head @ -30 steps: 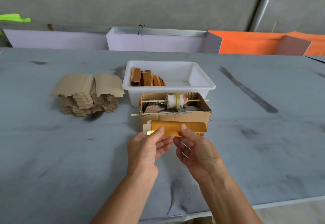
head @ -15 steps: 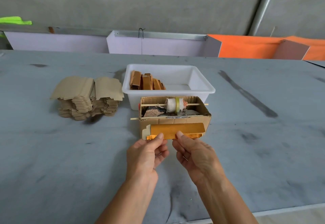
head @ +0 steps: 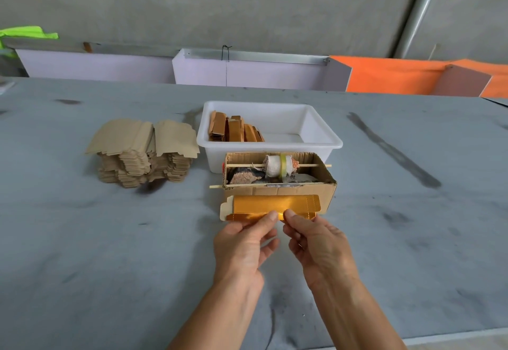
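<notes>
One bare concrete wall [head: 247, 6], spotted dark and crossed by a slanting grey pipe [head: 420, 11], closes the room behind a wide grey worktop [head: 110, 253] streaked with black scuffs. Lilac panels [head: 247, 73] and orange panels [head: 393, 77] line its far edge. On it stand a white tub [head: 324, 135] with folded gold pieces [head: 236, 129] at its left end, a stack of tan card blanks [head: 143, 154] to the left, and an open cardboard box [head: 327, 193] just in front of the tub. Before that box's near face sits the gold card blank [head: 275, 204]: the left grip [head: 242, 245] and right grip [head: 319, 245] each pinch its near edge, thumbs side by side.
</notes>
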Motion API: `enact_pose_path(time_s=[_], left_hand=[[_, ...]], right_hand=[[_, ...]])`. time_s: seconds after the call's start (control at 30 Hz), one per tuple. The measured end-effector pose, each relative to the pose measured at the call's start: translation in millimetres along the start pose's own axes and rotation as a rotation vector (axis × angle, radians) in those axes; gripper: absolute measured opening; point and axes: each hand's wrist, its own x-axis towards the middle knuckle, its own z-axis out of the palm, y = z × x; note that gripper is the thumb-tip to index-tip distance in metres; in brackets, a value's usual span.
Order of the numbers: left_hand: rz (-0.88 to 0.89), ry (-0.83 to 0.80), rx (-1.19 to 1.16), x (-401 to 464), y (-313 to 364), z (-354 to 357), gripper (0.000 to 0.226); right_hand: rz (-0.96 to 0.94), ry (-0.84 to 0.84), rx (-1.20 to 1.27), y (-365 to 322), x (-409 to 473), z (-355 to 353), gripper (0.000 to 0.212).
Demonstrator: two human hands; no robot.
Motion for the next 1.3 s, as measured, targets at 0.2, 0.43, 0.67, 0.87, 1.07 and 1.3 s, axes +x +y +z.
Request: enact_pose_path(time_s=[0.2,0.43,0.67,0.87,1.07,1.3], left_hand=[[-0.002,0.053,-0.024,6.9,1.7,1.9,0.019],[-0.063,-0.02,-0.103,10.2,4.0,-11.0,0.009],[0.014,0.016,-0.064,14.7,10.7,-20.6,0.014],[0.019,0.02,-0.017,15.9,17.6,-24.7,0.007],[0.096,0.006,0.093,20.6,27.0,-22.5,0.01],[0.124,-0.015,0.124,24.9,28.0,-24.0,0.01]], right_hand=[[0.003,0.005,-0.015,3.3,1.5,-0.8,0.019],[-0.045,0.02,-0.079,0.6,2.8,-4.5,0.017],[-0.081,-0.022,-0.219,-3.4,0.4,-9.2,0.012],[-0.042,0.04,-0.181,-7.6,7.0,-12.9,0.025],[0.074,0.023,-0.111,-7.0,12.1,-10.5,0.01],[0.07,-0.007,-0.079,-8.7,13.4,-13.7,0.003]])
